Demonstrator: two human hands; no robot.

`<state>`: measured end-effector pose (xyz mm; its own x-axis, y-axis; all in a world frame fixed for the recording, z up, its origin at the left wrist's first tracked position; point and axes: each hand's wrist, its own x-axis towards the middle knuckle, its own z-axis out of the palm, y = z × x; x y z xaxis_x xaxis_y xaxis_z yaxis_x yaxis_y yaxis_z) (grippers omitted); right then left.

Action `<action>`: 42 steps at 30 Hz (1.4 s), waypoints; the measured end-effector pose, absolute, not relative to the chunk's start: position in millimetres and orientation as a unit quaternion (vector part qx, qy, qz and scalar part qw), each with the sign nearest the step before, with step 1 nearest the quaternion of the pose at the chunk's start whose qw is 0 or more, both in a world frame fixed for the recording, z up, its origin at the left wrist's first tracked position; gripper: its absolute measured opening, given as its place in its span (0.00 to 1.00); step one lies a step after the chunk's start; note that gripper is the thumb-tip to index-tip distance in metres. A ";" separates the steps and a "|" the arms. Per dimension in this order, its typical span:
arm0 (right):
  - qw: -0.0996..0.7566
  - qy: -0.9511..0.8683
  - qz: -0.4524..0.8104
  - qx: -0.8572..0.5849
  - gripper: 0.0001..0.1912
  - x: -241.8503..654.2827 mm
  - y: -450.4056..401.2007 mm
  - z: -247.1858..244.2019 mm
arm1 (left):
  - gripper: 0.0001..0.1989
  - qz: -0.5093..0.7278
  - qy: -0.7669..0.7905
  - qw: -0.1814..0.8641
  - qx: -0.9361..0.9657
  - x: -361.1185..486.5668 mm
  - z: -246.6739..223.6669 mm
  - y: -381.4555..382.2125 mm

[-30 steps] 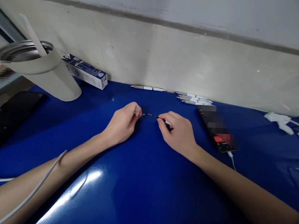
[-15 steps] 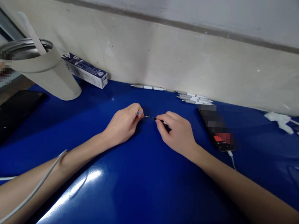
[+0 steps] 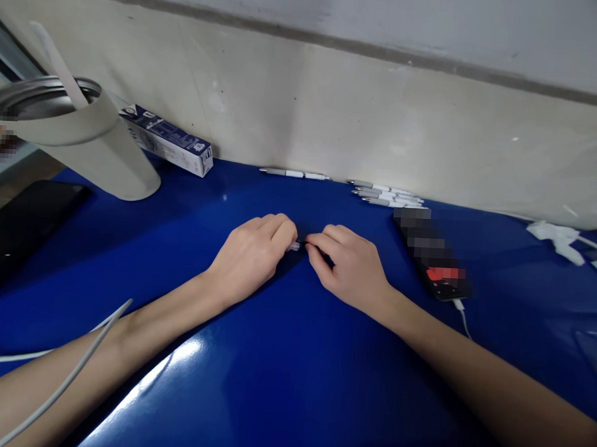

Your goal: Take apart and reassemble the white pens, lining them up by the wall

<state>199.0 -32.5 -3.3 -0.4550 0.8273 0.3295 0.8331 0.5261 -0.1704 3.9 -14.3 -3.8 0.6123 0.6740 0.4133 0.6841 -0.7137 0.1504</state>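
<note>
My left hand (image 3: 254, 254) is closed, knuckles up, just above the blue tabletop (image 3: 291, 356). A small clear plastic piece (image 3: 294, 246) pokes out from its fingertips. Facing it, my right hand (image 3: 349, 263) pinches a thin dark rod (image 3: 303, 243) between thumb and forefinger. The rod's end reaches the clear piece in the narrow gap between the hands; whether they are joined I cannot tell. Most of both pieces is hidden by the fingers.
By the wall lie one pen (image 3: 295, 174) and a group of several pens (image 3: 387, 194). A phone (image 3: 431, 257) on a cable is at right. On the left are a tumbler (image 3: 114, 154), a box (image 3: 167, 140) and a black device (image 3: 28, 223). A white cable (image 3: 78, 372) crosses my left forearm.
My left hand has moved right and slightly down, so the gap to my right hand is narrower. The thin metallic stretch seen between them is now covered. My right hand shifted slightly left.
</note>
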 end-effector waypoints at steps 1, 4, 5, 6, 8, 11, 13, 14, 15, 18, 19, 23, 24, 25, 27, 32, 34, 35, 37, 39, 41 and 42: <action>0.189 -0.854 -0.007 -0.485 0.14 199.1 -32.4 -3.4 | 0.10 -0.226 -0.376 0.013 -0.898 4.3 -4.1 -14.5; 0.195 -0.853 0.002 -0.484 0.13 199.1 -32.1 -3.9 | 0.08 -0.238 -0.376 0.006 -0.896 5.5 -4.4 -14.7; 0.198 -0.852 0.006 -0.485 0.13 199.0 -32.0 -4.1 | 0.07 -0.244 -0.374 0.007 -0.895 6.1 -4.4 -14.9; 0.200 -0.851 0.010 -0.486 0.13 198.8 -31.8 -4.1 | 0.05 -0.252 -0.370 0.011 -0.894 6.6 -4.3 -15.3; 0.208 -0.846 0.019 -0.491 0.13 198.6 -31.3 -4.0 | 0.03 -0.271 -0.363 0.023 -0.891 7.6 -3.9 -16.3; 0.230 -0.835 0.040 -0.499 0.11 198.7 -29.8 -3.0 | 0.06 -0.301 -0.373 0.015 -0.877 7.3 -2.6 -18.2; 0.247 -0.827 0.058 -0.501 0.10 199.0 -28.4 -2.1 | 0.09 -0.316 -0.408 -0.019 -0.856 5.9 -1.3 -19.1; 0.255 -0.823 0.068 -0.502 0.10 199.3 -27.8 -1.7 | 0.10 -0.320 -0.431 -0.042 -0.842 4.9 -0.6 -19.2; 0.265 -0.819 0.077 -0.504 0.10 199.5 -27.2 -1.3 | 0.09 -0.323 -0.456 -0.064 -0.827 4.0 0.1 -19.1; 0.299 -0.802 0.094 -0.509 0.09 200.2 -26.2 -0.4 | 0.05 -0.316 -0.505 -0.119 -0.794 2.1 1.7 -17.2; 0.311 -0.796 0.096 -0.510 0.09 200.4 -26.1 -0.2 | 0.06 -0.312 -0.508 -0.131 -0.792 2.0 2.0 -16.2; 0.336 -0.782 0.093 -0.516 0.09 200.9 -26.4 0.0 | 0.08 -0.305 -0.476 -0.136 -0.813 3.1 1.8 -12.6; 0.336 -0.782 0.092 -0.516 0.08 200.9 -26.5 0.1 | 0.09 -0.301 -0.469 -0.129 -0.820 3.5 1.4 -12.1; 0.335 -0.784 0.092 -0.515 0.09 200.8 -26.6 0.3 | 0.10 -0.295 -0.465 -0.122 -0.826 3.7 1.1 -11.6; 0.332 -0.787 0.093 -0.512 0.09 200.5 -26.7 0.7 | 0.11 -0.279 -0.462 -0.109 -0.835 3.9 0.3 -11.2; 0.321 -0.792 0.092 -0.510 0.09 199.9 -27.1 0.9 | 0.12 -0.266 -0.457 -0.096 -0.843 3.5 -0.4 -11.3; 0.314 -0.796 0.090 -0.510 0.09 199.8 -27.2 0.5 | 0.12 -0.268 -0.453 -0.096 -0.845 3.6 -0.3 -11.3; 0.311 -0.797 0.090 -0.510 0.09 199.8 -27.2 0.2 | 0.13 -0.267 -0.451 -0.097 -0.846 3.7 -0.3 -11.4; 0.305 -0.799 0.089 -0.511 0.10 199.8 -27.2 -0.2 | 0.13 -0.264 -0.448 -0.100 -0.848 4.0 -0.2 -11.7; 0.299 -0.802 0.088 -0.510 0.10 199.8 -27.4 -0.6 | 0.14 -0.259 -0.444 -0.100 -0.852 4.3 0.1 -12.2; 0.293 -0.807 0.080 -0.507 0.10 200.0 -27.8 -1.1 | 0.14 -0.253 -0.439 -0.095 -0.857 4.5 0.5 -12.8; 0.291 -0.811 0.074 -0.503 0.10 200.0 -28.1 -1.4 | 0.15 -0.249 -0.435 -0.092 -0.861 4.7 0.8 -13.1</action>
